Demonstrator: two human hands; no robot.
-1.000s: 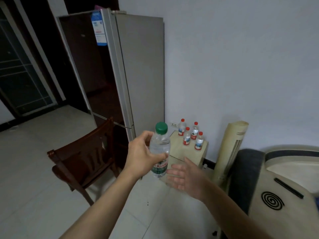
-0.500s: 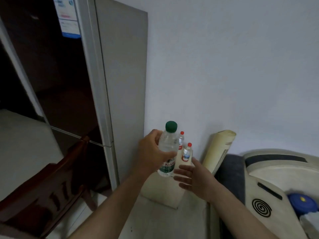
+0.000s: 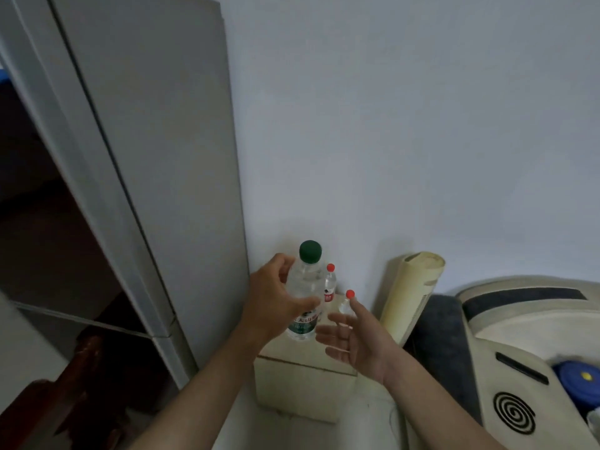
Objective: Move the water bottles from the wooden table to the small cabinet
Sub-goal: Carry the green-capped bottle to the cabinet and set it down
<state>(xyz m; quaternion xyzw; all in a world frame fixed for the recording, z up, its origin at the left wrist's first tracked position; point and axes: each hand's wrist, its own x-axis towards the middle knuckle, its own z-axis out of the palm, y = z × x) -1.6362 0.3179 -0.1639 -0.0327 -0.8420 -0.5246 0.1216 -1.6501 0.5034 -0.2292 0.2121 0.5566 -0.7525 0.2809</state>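
My left hand (image 3: 276, 303) grips a clear water bottle (image 3: 303, 287) with a green cap and green label, held upright above the small cream cabinet (image 3: 298, 381). My right hand (image 3: 355, 339) hovers open, palm up, just right of the bottle over the cabinet top. Two small red-capped bottles show on the cabinet behind my hands, one (image 3: 330, 282) beside the green-capped bottle and another (image 3: 347, 302) mostly hidden by my right fingers. The wooden table is out of view.
A tall grey fridge (image 3: 156, 177) stands close on the left of the cabinet. A cream tower fan (image 3: 410, 293) leans to its right. A wooden chair (image 3: 48, 404) sits lower left. A cream appliance (image 3: 526, 362) with a mosquito coil (image 3: 513, 413) fills the right.
I have come closer to the cabinet, which looks larger now. The held bottle has lowered toward the cabinet top, and my right hand has stayed open beside it.
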